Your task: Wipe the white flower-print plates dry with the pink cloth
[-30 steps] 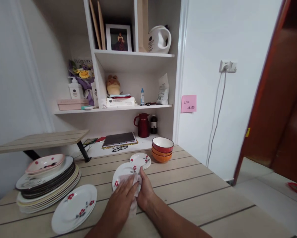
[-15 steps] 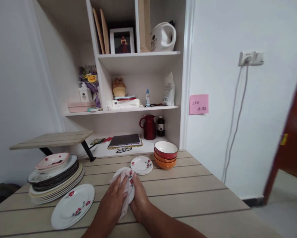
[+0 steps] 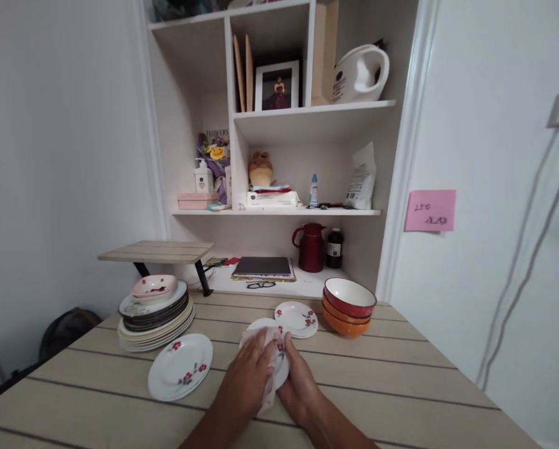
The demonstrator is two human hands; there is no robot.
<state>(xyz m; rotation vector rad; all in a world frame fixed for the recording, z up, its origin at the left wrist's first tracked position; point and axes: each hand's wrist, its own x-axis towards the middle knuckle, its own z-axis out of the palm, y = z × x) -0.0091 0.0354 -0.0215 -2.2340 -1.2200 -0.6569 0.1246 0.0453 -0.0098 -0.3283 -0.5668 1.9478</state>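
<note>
A small white plate (image 3: 281,370) with red flowers is gripped at its right edge by my right hand (image 3: 302,388), thumb along the rim. My left hand (image 3: 247,374) presses a pale pink cloth (image 3: 268,394) flat against the plate's face, its fingers closed over the cloth. Just beyond lies a short stack of matching small plates (image 3: 294,317). Larger flowered plates (image 3: 176,368) rest on the table to the left of my left hand. The underside of the held plate is hidden.
At the left, a tall pile of plates (image 3: 155,340) carries a pink bowl (image 3: 152,285) on top, near a small raised stand (image 3: 157,251). Stacked red and orange bowls (image 3: 349,312) stand at the right. Behind the table are shelves with a red jug (image 3: 311,248) and a laptop (image 3: 263,265).
The view has turned left, so everything sits further right in the picture. Both hands keep hold of the plate and cloth; the left hand has shifted slightly over the plate.
</note>
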